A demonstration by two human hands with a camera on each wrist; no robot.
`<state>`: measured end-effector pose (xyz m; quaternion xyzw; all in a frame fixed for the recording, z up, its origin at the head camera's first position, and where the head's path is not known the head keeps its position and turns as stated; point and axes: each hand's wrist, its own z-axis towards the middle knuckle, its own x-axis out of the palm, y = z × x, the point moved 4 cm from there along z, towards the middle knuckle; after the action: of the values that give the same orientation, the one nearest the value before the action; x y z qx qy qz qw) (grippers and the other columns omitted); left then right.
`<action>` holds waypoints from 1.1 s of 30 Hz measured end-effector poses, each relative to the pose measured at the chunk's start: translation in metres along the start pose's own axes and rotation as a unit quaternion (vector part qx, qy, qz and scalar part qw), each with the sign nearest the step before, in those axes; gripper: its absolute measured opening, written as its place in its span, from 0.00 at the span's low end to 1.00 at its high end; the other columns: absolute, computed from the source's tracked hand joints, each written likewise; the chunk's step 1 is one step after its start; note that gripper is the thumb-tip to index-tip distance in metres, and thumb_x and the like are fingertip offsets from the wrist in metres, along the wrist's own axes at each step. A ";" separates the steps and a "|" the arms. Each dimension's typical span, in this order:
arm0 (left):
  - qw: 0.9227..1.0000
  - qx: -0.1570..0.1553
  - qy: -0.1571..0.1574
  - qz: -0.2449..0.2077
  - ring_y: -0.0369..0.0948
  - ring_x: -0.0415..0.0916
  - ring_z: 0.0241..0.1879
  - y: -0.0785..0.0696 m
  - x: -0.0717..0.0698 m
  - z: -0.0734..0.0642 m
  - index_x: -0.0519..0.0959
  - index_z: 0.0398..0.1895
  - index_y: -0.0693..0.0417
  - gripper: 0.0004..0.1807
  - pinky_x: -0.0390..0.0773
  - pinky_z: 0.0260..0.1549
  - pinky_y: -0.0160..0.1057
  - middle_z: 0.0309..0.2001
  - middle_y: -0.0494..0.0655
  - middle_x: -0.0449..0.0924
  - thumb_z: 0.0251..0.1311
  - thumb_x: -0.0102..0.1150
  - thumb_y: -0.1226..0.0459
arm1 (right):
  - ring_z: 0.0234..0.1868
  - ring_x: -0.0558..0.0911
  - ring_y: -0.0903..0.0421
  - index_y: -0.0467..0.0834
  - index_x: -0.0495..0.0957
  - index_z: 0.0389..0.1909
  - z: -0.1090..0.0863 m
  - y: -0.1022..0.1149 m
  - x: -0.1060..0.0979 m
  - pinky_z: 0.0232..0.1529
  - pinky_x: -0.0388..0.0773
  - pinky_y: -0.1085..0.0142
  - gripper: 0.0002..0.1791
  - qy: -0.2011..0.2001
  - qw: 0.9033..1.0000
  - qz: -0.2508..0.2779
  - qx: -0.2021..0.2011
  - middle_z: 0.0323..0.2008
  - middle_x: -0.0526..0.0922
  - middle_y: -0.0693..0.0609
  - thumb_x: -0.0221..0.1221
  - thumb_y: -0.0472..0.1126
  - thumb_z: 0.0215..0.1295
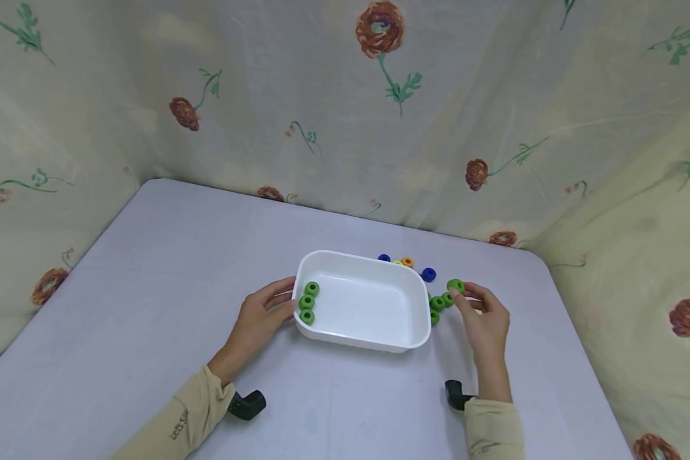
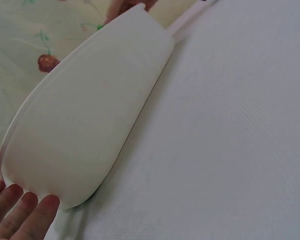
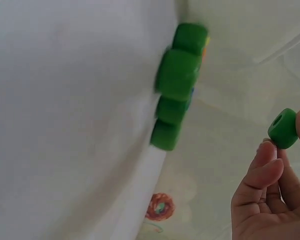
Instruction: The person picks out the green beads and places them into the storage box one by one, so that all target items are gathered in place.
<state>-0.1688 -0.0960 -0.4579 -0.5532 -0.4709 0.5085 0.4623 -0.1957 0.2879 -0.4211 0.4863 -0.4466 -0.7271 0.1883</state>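
My left hand (image 1: 260, 322) grips the left end of a white tray (image 1: 353, 342), with fingers (image 2: 46, 210) against its outer wall. Three green beads (image 1: 306, 301) form a row inside the tray, along its left wall. Just past the tray's right end, my right hand (image 1: 485, 319) pinches another green bead (image 3: 283, 129) between thumb and fingertips, above the table. Below that bead, more green beads (image 3: 179, 74) sit on the table in a cluster, partly hidden by the tray in the head view.
Behind the tray's far right corner lie blue beads (image 1: 429, 275), an orange bead (image 1: 407, 262) and a partly hidden yellow one. A pale cloth covers the table (image 1: 207, 230). Flowered curtains (image 1: 322, 96) hang behind it and along the sides. Black wrist mounts (image 1: 248, 406) show at both sleeves.
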 end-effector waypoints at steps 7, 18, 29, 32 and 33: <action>1.000 0.001 0.000 0.000 0.50 0.75 0.66 0.000 0.000 0.000 0.71 0.70 0.53 0.27 0.86 0.51 0.31 0.70 0.53 0.72 0.68 0.59 0.66 | 0.40 0.76 0.65 0.46 0.83 0.54 -0.008 0.024 0.010 0.31 0.74 0.83 0.20 0.016 0.999 0.007 -0.044 0.47 0.85 0.48 0.67 0.50 0.64; 1.000 -0.001 -0.002 -0.002 0.50 0.75 0.66 0.001 0.000 0.001 0.71 0.70 0.52 0.27 0.86 0.51 0.31 0.69 0.52 0.73 0.67 0.59 0.66 | 0.42 0.75 0.59 0.43 0.82 0.54 -0.020 0.054 0.033 0.31 0.70 0.80 0.18 0.049 0.994 -0.004 -0.097 0.47 0.85 0.46 0.67 0.44 0.65; 1.000 0.003 -0.003 0.001 0.50 0.76 0.66 0.001 0.001 0.001 0.71 0.70 0.52 0.27 0.86 0.50 0.31 0.69 0.53 0.73 0.68 0.59 0.67 | 0.40 0.78 0.58 0.43 0.82 0.53 -0.028 0.068 0.057 0.30 0.73 0.79 0.19 0.087 0.987 0.003 -0.134 0.45 0.87 0.46 0.69 0.42 0.63; 1.000 0.001 -0.003 0.003 0.50 0.75 0.66 0.001 0.001 0.002 0.71 0.70 0.52 0.27 0.86 0.50 0.31 0.69 0.52 0.73 0.67 0.59 0.67 | 0.40 0.79 0.56 0.43 0.83 0.53 -0.032 0.071 0.065 0.31 0.74 0.78 0.19 0.098 0.984 0.003 -0.150 0.45 0.87 0.46 0.70 0.42 0.62; 1.000 0.000 -0.004 0.003 0.50 0.75 0.66 0.001 0.001 0.002 0.71 0.70 0.51 0.27 0.86 0.50 0.31 0.69 0.52 0.73 0.67 0.59 0.66 | 0.40 0.80 0.56 0.43 0.83 0.53 -0.033 0.073 0.068 0.31 0.74 0.78 0.19 0.101 0.983 0.000 -0.156 0.45 0.87 0.46 0.70 0.43 0.62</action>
<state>-0.1706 -0.0951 -0.4589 -0.5527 -0.4711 0.5123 0.4585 -0.2098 0.1859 -0.4011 0.5219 -0.3067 -0.7348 0.3059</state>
